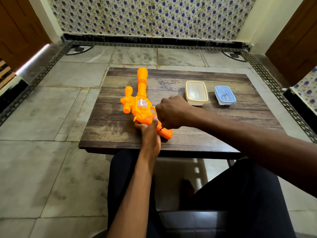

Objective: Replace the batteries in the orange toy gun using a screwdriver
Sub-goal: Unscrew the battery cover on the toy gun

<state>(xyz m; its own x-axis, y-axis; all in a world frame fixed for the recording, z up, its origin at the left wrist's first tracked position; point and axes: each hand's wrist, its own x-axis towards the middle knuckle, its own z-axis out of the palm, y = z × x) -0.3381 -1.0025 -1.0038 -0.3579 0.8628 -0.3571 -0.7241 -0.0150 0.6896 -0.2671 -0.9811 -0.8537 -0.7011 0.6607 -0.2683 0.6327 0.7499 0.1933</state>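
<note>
Now then, looking down on a wooden table (pixel 109 127) and straight at the toy gun (pixel 142 107), bright orange, lying flat on the left half of the table, long barrel aimed at the far edge, handle angled back toward the near edge. Gripping it just behind the trigger with the left hand (pixel 151 134), fingers wrapped round the body, wrist reaching in over the near edge. Coming in from the right side with the right hand (pixel 173 112), balled into a tight fist, knuckles up, directly above the handle. Closed around a screwdriver (pixel 160 129) by the look of it, with only a short dark tip showing below the fist, touching the top of the orange handle; everything else of the tool hidden inside the fingers. Over toward the right side of the table, well apart from the gun, a cream box (pixel 196 92) with a clear lid, and just beside it, nearer the right edge, a smaller blue box (pixel 225 95) with something small inside, too blurred to make out.
</note>
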